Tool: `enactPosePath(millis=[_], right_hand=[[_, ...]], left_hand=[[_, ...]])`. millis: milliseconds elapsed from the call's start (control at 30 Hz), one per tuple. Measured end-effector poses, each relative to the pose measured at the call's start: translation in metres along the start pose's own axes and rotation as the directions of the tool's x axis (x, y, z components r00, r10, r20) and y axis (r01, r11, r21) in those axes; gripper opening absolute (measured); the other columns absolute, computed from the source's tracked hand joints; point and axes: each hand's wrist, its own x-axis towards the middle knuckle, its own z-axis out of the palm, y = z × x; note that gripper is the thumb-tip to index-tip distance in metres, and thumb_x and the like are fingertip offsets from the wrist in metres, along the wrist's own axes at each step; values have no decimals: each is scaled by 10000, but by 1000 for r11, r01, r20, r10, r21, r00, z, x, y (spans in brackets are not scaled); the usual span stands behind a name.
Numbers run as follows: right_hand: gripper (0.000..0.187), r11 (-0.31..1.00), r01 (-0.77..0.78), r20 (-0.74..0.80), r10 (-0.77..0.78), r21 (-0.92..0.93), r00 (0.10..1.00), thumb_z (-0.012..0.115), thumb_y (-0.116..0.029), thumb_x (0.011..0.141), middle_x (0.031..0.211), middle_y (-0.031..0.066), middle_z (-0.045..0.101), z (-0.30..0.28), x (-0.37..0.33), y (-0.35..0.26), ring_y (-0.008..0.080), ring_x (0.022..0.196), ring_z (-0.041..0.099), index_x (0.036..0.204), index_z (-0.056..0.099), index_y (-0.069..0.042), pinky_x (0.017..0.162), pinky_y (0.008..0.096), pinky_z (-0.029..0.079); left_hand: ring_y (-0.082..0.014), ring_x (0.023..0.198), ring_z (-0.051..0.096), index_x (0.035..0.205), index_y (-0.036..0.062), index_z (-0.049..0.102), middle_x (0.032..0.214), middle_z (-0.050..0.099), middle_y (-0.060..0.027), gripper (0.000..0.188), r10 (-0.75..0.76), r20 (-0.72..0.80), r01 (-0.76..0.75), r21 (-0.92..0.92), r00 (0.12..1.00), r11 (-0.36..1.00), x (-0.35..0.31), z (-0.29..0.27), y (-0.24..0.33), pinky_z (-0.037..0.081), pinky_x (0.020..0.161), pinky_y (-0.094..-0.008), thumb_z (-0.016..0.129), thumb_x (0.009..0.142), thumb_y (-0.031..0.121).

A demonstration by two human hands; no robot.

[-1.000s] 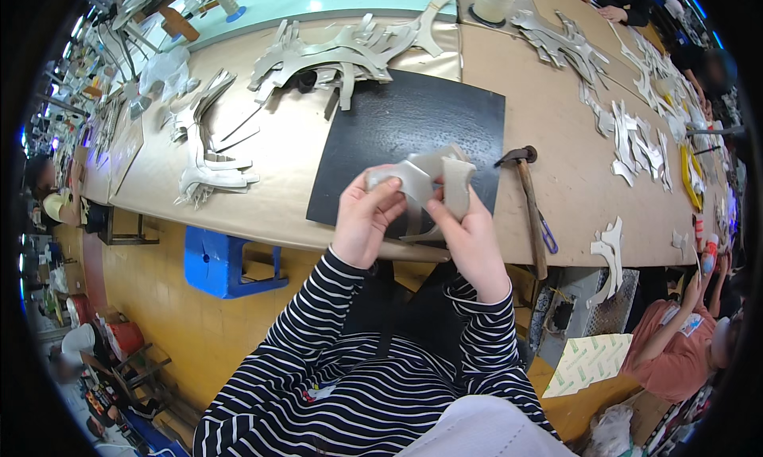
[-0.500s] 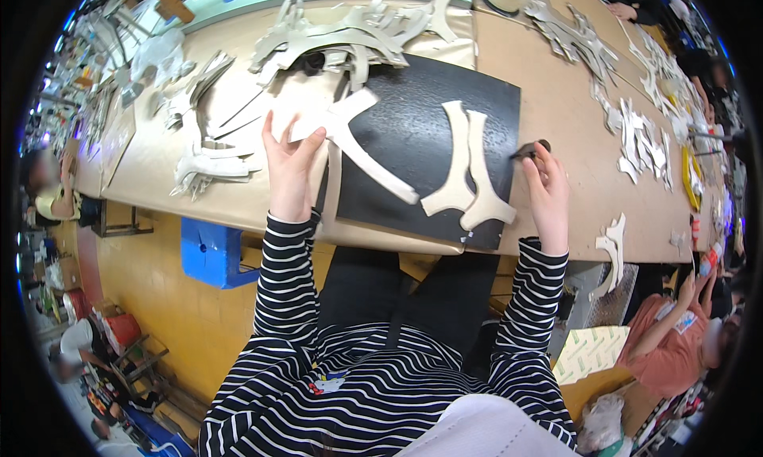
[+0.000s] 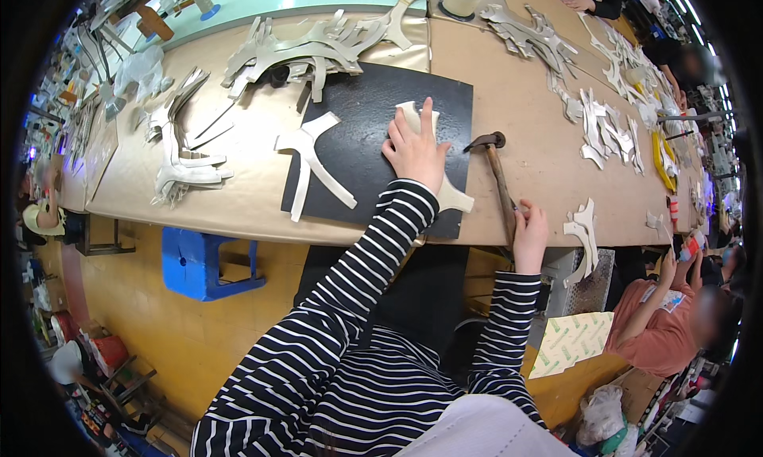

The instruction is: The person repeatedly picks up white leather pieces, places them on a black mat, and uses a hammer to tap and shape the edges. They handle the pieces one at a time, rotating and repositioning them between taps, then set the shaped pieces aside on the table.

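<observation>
My left hand (image 3: 416,153) lies over cream Y-shaped cut pieces (image 3: 455,198) on a black board (image 3: 369,99). Its fingers are spread, and it hides most of these pieces. Another cream Y-shaped piece (image 3: 305,144) rests at the board's left side, partly over the edge. Right of the board, a hammer (image 3: 499,175) with a dark metal head and wooden handle points its head away from me. The fingers of my right hand (image 3: 530,236) are closed around the handle's near end, by the table edge.
Stacks of cream pieces (image 3: 298,48) lie behind the board, with another bundle (image 3: 171,139) to the left. More pieces (image 3: 608,131) are spread at right. A blue stool (image 3: 195,258) stands below the table. A person in a salmon shirt (image 3: 656,322) is at right.
The Y-shaped piece has left my left hand and lies at the board's left side. That hand has moved right onto the other pieces. My right hand has shifted from the hammer's head to its handle.
</observation>
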Motion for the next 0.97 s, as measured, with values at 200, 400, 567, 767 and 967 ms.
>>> enactPosePath(millis=[200, 400, 567, 767, 967], right_hand=[[118, 969, -70, 20, 67, 237, 998, 719, -51, 875, 917, 166, 625, -8, -11, -3, 314, 784, 647, 943, 707, 45, 733, 378, 520], [111, 992, -17, -41, 22, 122, 999, 694, -69, 888, 865, 196, 631, -3, -9, -5, 375, 808, 623, 937, 665, 27, 762, 447, 503], [191, 818, -240, -114, 347, 523, 931, 524, -116, 1044, 958, 181, 700, -20, -33, -8, 242, 835, 705, 1189, 545, 6, 766, 351, 536], [303, 411, -251, 105, 344, 876, 933, 511, -200, 1075, 895, -23, 557, -67, -62, -43, 50, 758, 476, 1280, 575, 13, 695, 189, 407], [420, 450, -220, 262, -33, 866, 964, 705, -115, 957, 1031, -20, 529, -90, -69, -115, 49, 925, 515, 1351, 580, -47, 842, 175, 426]], left_hand=[[-369, 1126, 601, 1541, 103, 356, 1383, 472, -345, 657, 215, 42, -219, 245, 976, 945, 2, -2, -11, 557, 909, -427, 549, 921, 0], [-428, 1104, 627, 1468, 0, 365, 1307, 569, -291, 613, 141, 199, -185, 220, 970, 958, 24, -12, -24, 558, 902, -469, 543, 882, -34], [-300, 947, 670, 1395, 8, 493, 1207, 659, -196, 566, 11, 295, 143, -495, 955, 857, 40, -57, -44, 541, 852, -386, 476, 835, -72], [-160, 922, 570, 1333, 47, 539, 1032, 609, -72, 540, 288, 517, 484, -856, 806, 183, -26, -125, -8, 486, 785, -283, 479, 812, -80], [-164, 782, 509, 1418, 173, 417, 1019, 485, -84, 632, 519, 736, 898, -399, 435, -187, -81, -132, 26, 407, 595, -273, 621, 820, 179]])
